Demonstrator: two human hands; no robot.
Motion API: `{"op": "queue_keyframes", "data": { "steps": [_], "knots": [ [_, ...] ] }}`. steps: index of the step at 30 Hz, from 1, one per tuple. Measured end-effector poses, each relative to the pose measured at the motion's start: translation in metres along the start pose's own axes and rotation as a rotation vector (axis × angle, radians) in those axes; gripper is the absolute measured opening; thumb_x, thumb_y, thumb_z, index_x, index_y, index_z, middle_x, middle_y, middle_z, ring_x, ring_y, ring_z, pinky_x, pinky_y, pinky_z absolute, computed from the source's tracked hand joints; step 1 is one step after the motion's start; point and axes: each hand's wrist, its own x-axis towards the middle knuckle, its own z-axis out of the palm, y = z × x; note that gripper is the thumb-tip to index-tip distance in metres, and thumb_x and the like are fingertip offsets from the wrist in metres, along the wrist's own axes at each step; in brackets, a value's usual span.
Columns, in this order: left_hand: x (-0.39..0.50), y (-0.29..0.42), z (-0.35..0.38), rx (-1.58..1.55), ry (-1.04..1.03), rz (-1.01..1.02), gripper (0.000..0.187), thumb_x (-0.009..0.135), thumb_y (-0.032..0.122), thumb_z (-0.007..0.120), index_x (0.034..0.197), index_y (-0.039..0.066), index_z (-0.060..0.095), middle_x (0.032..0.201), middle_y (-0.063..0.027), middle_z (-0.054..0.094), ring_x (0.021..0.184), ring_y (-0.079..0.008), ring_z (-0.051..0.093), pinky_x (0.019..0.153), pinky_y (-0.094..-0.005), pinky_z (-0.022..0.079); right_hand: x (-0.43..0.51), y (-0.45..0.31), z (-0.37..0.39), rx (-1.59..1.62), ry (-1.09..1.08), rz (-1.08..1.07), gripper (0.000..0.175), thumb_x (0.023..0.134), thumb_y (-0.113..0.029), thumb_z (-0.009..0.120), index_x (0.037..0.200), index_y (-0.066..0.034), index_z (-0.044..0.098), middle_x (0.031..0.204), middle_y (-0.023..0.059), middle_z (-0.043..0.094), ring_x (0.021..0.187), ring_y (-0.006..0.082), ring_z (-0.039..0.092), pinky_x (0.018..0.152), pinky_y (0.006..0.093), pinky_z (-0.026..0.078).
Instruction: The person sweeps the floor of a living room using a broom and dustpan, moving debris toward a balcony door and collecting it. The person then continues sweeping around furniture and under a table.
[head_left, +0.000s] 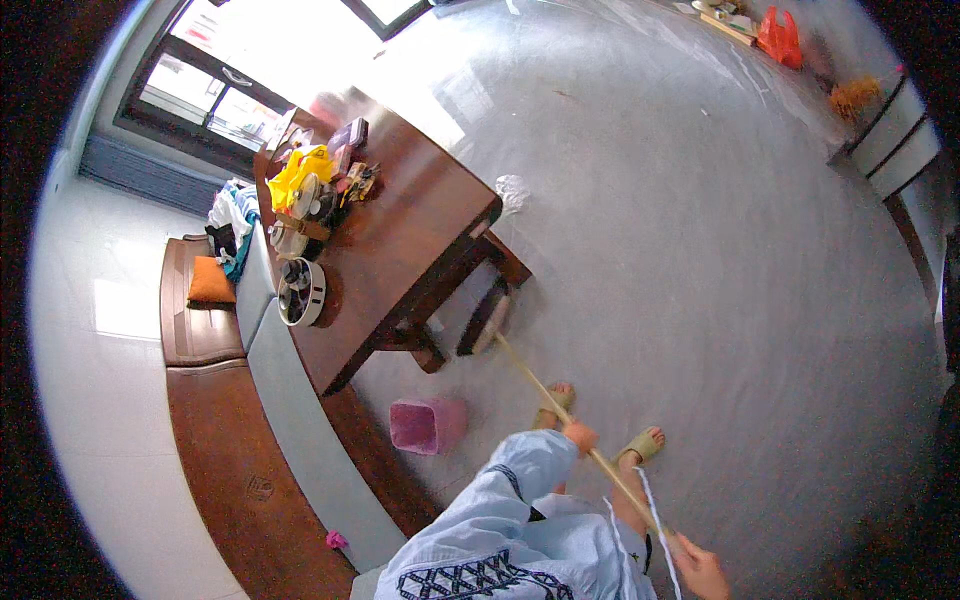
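Note:
My left hand (581, 436) is closed around the middle of the pale wooden handle of a broom (534, 381). Nearer the handle's upper end, at the lower right, my right hand (697, 566) grips it too. The handle slants up and left to the broom head (487, 316), which has dark bristles and rests on the grey floor beside the legs of a brown wooden table (409, 217). A crumpled whitish item (513, 193) lies on the floor by the table's corner.
A pink bin (414, 426) stands between the table and a wooden sofa with grey cushions (300, 420). Bags, a kettle-like pot and a round white tray (319, 294) crowd the tabletop. A red plastic bag (780, 39) sits at the upper right. My sandalled feet are beside the handle.

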Motion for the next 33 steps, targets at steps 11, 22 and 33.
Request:
{"op": "queue_keyframes", "data": {
  "steps": [11,22,33],
  "knots": [
    [0.041,0.105,-0.012,-0.007,0.081,-0.046,0.010,0.071,0.018,0.052,0.074,0.013,0.060,0.073,-0.0089,0.060,0.071,-0.0239,0.059,0.070,-0.0428,0.041,-0.006,0.076,-0.139,0.107,-0.153,0.311,0.041,0.076,-0.013,0.058,0.113,-0.0006,0.048,0.079,-0.0010,0.056,0.063,0.0055,0.045,0.056,0.0208,0.037],
    [0.018,-0.075,-0.004,-0.028,0.244,-0.681,0.035,0.083,0.027,0.040,0.117,0.018,0.039,0.132,-0.0058,0.023,0.121,-0.0267,0.023,0.087,-0.0537,0.028,0.158,0.099,0.101,0.318,0.016,-0.009,0.038,0.076,-0.012,0.054,0.110,0.0036,0.048,0.089,0.0143,0.061,0.080,0.0147,0.058,0.071,0.0255,0.044],
    [-0.018,-0.015,0.015,0.122,0.220,-0.071,0.016,0.073,0.019,0.049,0.086,0.013,0.054,0.096,-0.0045,0.052,0.095,-0.0247,0.047,0.087,-0.0514,0.028,0.040,0.088,0.060,0.155,-0.068,0.322,0.038,0.078,-0.016,0.054,0.113,-0.0039,0.049,0.075,0.0049,0.057,0.064,0.0110,0.048,0.054,0.0224,0.038]
  ]
}}
